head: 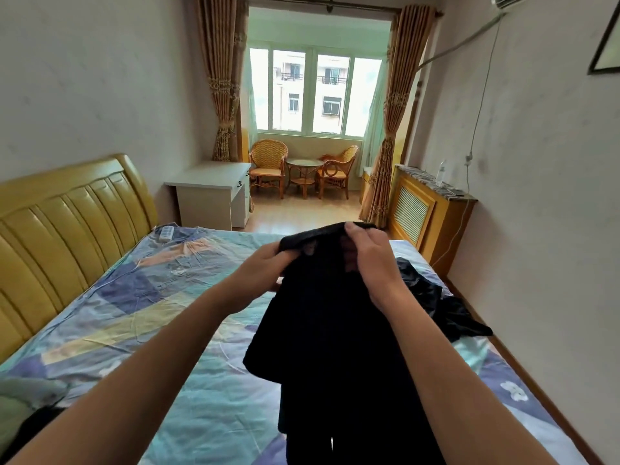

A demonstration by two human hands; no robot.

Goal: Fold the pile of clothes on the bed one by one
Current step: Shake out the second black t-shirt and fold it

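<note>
Fingers first: our right hand (369, 256) has thumb and fingertips pinching the top edge of a black garment (322, 330), and our left hand (268, 266) has its fingers curled into the same edge just beside it. So we're holding it up over the bed (161, 297) and the rest hangs down toward us. The pile of dark clothes (436, 307) sits on the patterned sheet to the right, near the bed's edge. Yellow headboard (67, 223) on the left, a white remote (166, 233) by the far corner.
</note>
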